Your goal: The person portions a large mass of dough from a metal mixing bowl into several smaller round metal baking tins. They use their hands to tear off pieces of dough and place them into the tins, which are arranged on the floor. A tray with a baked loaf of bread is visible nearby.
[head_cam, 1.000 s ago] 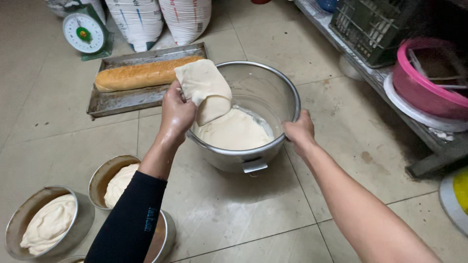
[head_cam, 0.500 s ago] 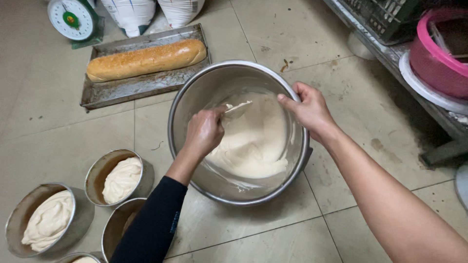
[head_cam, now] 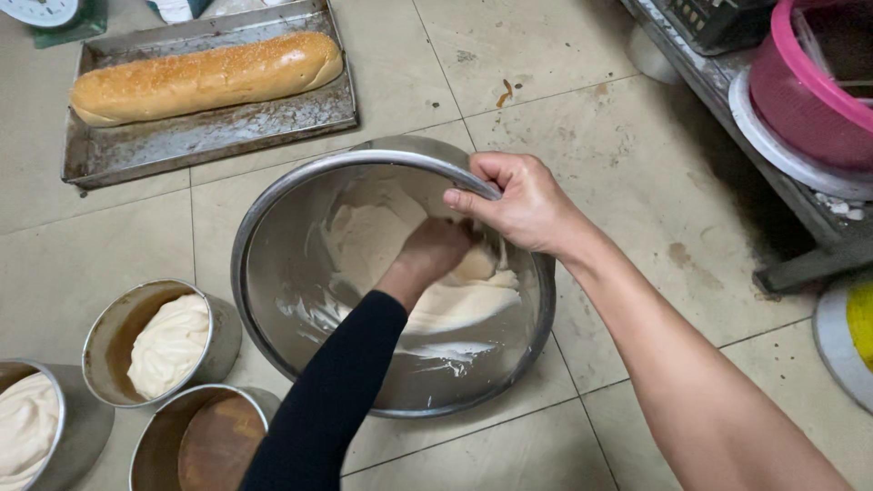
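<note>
My left hand (head_cam: 436,255) is down inside the tilted steel mixing bowl (head_cam: 273,227), closed into the pale dough (head_cam: 455,305) pooled against the bowl's lower right wall, just beneath my right hand (head_cam: 518,205), which grips the rim. Filled and empty round tins (head_cam: 114,323) sit to my left on the floor; the bread tray (head_cam: 209,136) lies beyond.

Left hand (head_cam: 435,257) reaches down, fingers curled; right hand (head_cam: 518,202) clenched in a grip.
</note>
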